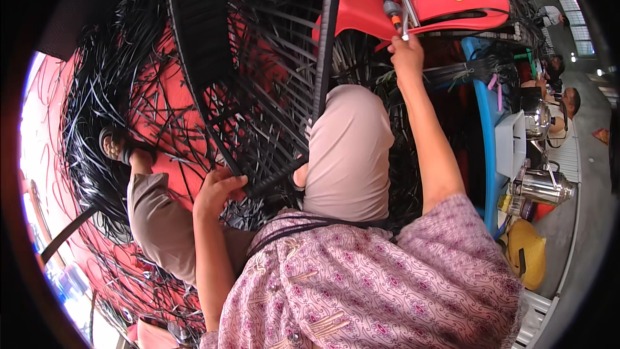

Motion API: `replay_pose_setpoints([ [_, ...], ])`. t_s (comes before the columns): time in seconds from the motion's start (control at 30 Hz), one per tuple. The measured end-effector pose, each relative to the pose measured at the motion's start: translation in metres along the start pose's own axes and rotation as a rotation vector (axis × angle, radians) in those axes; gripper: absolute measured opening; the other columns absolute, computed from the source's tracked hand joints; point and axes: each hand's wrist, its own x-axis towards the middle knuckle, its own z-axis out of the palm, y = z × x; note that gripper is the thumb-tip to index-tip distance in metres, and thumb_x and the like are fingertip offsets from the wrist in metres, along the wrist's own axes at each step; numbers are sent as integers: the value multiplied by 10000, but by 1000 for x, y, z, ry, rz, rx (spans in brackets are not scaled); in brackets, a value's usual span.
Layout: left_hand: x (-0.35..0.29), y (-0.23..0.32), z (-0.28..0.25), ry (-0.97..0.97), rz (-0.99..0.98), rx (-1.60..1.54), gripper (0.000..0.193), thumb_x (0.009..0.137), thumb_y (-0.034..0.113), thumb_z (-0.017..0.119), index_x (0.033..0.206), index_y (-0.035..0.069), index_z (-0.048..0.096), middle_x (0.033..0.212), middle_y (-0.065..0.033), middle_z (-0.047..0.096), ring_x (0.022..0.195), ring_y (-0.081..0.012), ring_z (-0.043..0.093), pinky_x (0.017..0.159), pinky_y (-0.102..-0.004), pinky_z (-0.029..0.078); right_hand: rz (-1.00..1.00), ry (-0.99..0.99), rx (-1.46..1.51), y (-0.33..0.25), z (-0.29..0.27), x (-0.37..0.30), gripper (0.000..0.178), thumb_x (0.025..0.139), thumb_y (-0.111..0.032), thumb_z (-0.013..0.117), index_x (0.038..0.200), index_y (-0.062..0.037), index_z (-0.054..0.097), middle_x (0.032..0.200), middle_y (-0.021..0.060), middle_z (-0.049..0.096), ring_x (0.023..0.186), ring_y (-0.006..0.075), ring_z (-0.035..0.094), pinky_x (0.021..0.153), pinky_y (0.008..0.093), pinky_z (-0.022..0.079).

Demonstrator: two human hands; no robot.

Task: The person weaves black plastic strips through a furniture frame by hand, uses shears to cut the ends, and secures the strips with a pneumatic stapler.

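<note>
My left hand (221,190) is closed on the lower corner of a black woven chair frame (323,52), which stands tilted between my legs. Black strands run across the frame, and a dense woven band (201,26) fills its left part. Off to the right, my right hand (407,58) reaches to a red plastic chair (361,3). Its fingers close on the silver end of a metal tool (392,8) with a grey body and an orange ring. The tool lies over the chair; its exact kind I cannot make out.
Loose black strips (97,103) cover a red surface (174,123) on the left. A blue plastic edge (485,148), a white container (510,145), metal jugs (542,184) and a yellow bag-like thing (526,252) stand at right. Other people (568,110) are farther off.
</note>
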Motion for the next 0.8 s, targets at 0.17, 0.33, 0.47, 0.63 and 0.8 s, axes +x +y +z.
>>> replay_pose_setpoints([
  [0.17, 0, 0, 4, 44, -27, -36, 244, 778, 152, 706, 949, 2, 619, 760, -14, 609, 583, -111, 588, 517, -250, 494, -148, -41, -741, 60, 39, 88, 333, 860, -273, 520, 1035, -11, 629, 1023, 242, 653, 993, 354, 636, 844, 471, 489],
  [0.33, -3, 4, 8, 74, -43, -72, 266, 782, 167, 696, 984, 0, 648, 768, -6, 635, 585, -92, 577, 540, -237, 479, -14, -94, -849, 34, 76, 134, 344, 830, -258, 530, 1058, -38, 662, 1073, 220, 657, 1072, 359, 615, 898, 453, 496],
  [0.47, 1, -3, 8, 84, -56, -62, 215, 774, 125, 692, 942, 1, 638, 765, -20, 637, 571, -103, 580, 516, -240, 474, -7, -14, -930, 31, 74, 153, 365, 815, -206, 587, 1138, -39, 622, 1178, 204, 610, 1126, 347, 588, 901, 440, 502],
  [0.63, 4, -9, 6, 86, -38, -115, 167, 773, 105, 684, 899, 13, 624, 740, -15, 624, 544, -107, 568, 506, -230, 461, -373, 157, -788, 30, 39, 125, 432, 794, -260, 679, 1137, -12, 590, 1171, 179, 542, 1116, 342, 532, 938, 439, 468],
  [0.8, 2, -5, 6, 90, -27, -121, 160, 778, 101, 676, 903, 15, 625, 726, -13, 617, 553, -107, 576, 508, -226, 470, -542, 388, -672, 26, -54, 104, 436, 782, -250, 695, 1138, -25, 584, 1088, 198, 596, 1031, 355, 579, 891, 443, 471],
])
